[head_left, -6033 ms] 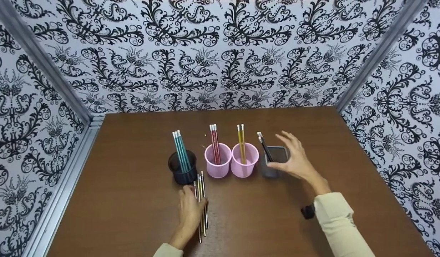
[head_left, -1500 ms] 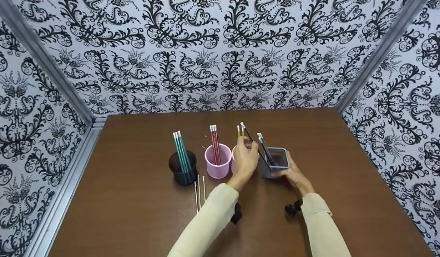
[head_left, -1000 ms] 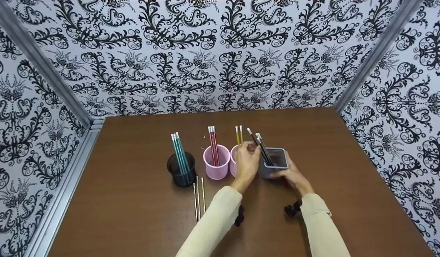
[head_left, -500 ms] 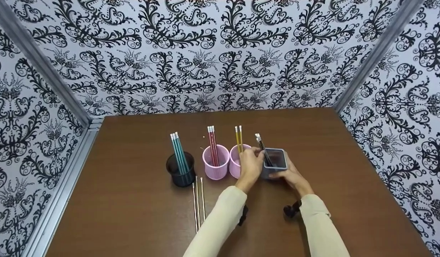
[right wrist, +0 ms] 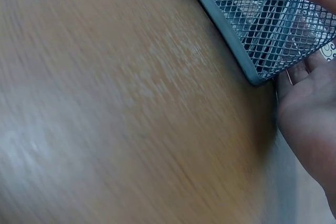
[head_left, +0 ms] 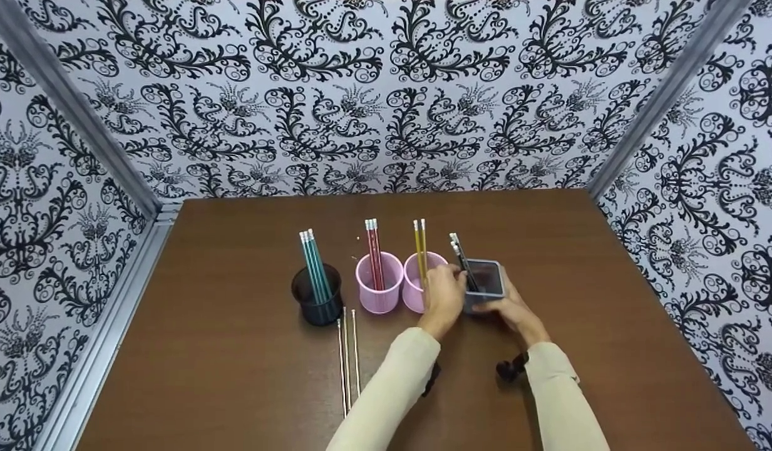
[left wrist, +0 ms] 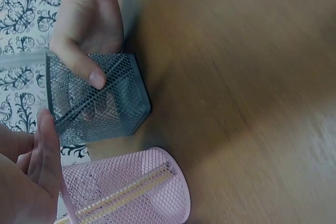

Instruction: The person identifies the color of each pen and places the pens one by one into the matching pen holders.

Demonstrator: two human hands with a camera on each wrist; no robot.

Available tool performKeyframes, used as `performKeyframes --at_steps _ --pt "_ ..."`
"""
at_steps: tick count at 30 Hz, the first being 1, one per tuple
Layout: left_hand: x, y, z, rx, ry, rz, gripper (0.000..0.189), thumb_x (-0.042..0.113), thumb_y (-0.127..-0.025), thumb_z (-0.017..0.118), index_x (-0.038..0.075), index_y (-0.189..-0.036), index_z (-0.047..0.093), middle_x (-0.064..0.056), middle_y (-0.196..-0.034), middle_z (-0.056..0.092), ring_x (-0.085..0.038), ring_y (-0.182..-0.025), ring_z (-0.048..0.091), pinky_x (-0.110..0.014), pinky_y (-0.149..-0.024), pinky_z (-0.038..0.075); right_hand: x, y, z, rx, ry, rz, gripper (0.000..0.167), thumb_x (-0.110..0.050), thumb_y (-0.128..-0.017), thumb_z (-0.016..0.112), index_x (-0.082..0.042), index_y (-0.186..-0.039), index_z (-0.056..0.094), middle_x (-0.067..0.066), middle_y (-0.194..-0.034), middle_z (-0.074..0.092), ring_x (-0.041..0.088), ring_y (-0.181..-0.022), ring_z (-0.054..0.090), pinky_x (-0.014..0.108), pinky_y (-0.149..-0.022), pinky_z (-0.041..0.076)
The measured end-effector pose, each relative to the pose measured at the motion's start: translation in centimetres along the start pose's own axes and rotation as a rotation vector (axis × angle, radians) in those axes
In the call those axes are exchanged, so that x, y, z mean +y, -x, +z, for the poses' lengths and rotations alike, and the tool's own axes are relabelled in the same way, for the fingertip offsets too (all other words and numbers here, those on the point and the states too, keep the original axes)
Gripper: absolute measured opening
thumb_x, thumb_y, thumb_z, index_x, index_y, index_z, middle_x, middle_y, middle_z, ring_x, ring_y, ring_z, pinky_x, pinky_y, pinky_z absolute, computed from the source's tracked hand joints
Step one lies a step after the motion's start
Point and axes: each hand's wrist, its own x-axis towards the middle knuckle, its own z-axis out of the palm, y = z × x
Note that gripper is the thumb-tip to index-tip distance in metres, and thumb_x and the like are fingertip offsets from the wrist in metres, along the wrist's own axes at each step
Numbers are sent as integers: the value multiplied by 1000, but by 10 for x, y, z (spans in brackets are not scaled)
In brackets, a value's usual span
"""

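My right hand grips the square grey mesh pencil cup at the right of the row; in the left wrist view its thumb presses the mesh. Black pencils with white erasers lean in that cup. My left hand is at the cup's left rim, its fingertips against or beside the pencils; whether they pinch one is hidden. Just left of that hand stands a pink mesh cup with yellow pencils. The right wrist view shows the grey cup's base close to the table.
Another pink cup holds red pencils. At the left, a round black cup holds teal pencils. Several loose pencils lie on the wooden table, partly behind the left sleeve. Patterned walls enclose the table.
My left hand has brought a black pencil over from the loose ones and lowered it into the grey cup, then shifted slightly right and down. The right hand has taken hold of that cup.
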Motion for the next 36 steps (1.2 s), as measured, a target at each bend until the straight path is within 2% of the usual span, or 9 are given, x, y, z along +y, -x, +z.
performKeyframes --at_steps 4,7,11,15,21,25,28,31,36 --pt "0 -2 -2 -53 35 -14 11 14 -90 72 8 -89 81 -6 -71 76 -14 -52 69 -23 -56 53 -1 0 -1 -22 -11 5 94 26 -62 68 -3 -143 31 -9 -116 64 8 -100 63 22 -88 53" --pt "-2 -2 -3 -66 49 -6 12 14 -90 72 8 -88 81 -5 -67 74 -11 -42 64 -18 -54 51 0 -1 -2 -27 -10 13 96 27 -61 67 1 -145 28 -9 -115 64 8 -98 65 22 -86 54" --pt "-5 1 -3 -61 62 32 11 13 -90 72 7 -87 81 -4 -68 74 -10 -42 63 -14 -53 47 -1 -1 -1 -25 -6 23 98 28 -61 66 4 -146 24 -10 -114 64 8 -98 65 23 -85 55" --pt "-7 3 -3 -82 88 40 12 11 -90 70 5 -88 81 -6 -68 74 -11 -42 64 -12 -44 43 -1 0 -1 -8 2 36 100 29 -60 66 4 -147 24 -10 -115 63 8 -100 64 23 -86 54" --pt "-7 2 -8 -84 59 59 17 10 -92 67 5 -82 80 -6 -61 71 -13 -41 64 -12 -42 40 0 1 0 32 27 27 101 28 -58 67 1 -148 28 -8 -116 61 8 -102 61 21 -89 52" --pt "-9 5 -14 -94 89 38 16 9 -90 67 5 -81 80 -7 -61 71 -13 -40 63 -13 -41 41 3 1 0 23 57 21 101 27 -60 71 2 -148 29 -6 -117 61 8 -102 60 20 -90 51" --pt "-12 11 -19 -95 106 28 15 11 -89 68 7 -82 81 -5 -61 72 -10 -42 62 -16 -46 45 4 0 0 29 89 3 102 25 -59 73 2 -147 30 -8 -118 61 8 -105 59 19 -94 48" --pt "-16 16 -26 -69 101 58 16 14 -88 68 9 -80 81 -1 -62 72 -8 -48 61 -21 -52 47 2 1 -2 36 123 -6 102 24 -57 75 0 -147 31 -6 -120 60 8 -106 57 18 -95 46" --pt "-30 29 -34 39 48 143 14 14 -85 70 11 -73 76 2 -62 69 -12 -55 59 -29 -54 47 0 1 -7 23 196 14 104 20 -58 79 -3 -149 32 5 -132 57 8 -111 55 17 -98 42"
